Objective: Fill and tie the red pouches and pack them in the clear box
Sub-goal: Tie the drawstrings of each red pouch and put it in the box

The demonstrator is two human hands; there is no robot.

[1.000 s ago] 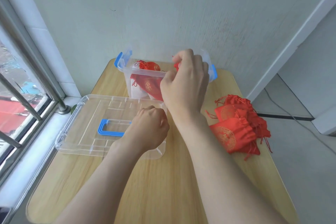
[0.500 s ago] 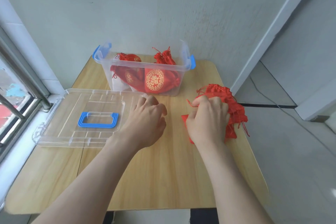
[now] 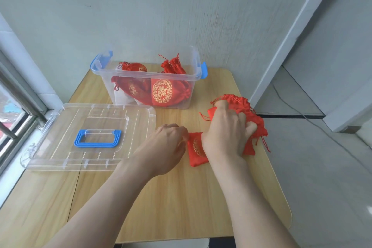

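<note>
At the left of the wooden desk (image 3: pixel 173 197) lies the clear lid (image 3: pixel 60 127) with its blue handle (image 3: pixel 97 139), flat and apart from the box. Behind it, near the wall, stands the clear box (image 3: pixel 149 78) with blue latches, and several red pouches (image 3: pixel 161 90) are inside it. In the middle the left hand (image 3: pixel 165 147) is loosely curled with its fingertips at the edge of a flat red pouch (image 3: pixel 196 149); whether its grip holds the cloth I cannot tell. The right hand (image 3: pixel 225 129) presses down on the pile of empty red pouches (image 3: pixel 255 121) at the right edge, fingers closed into the fabric.
</note>
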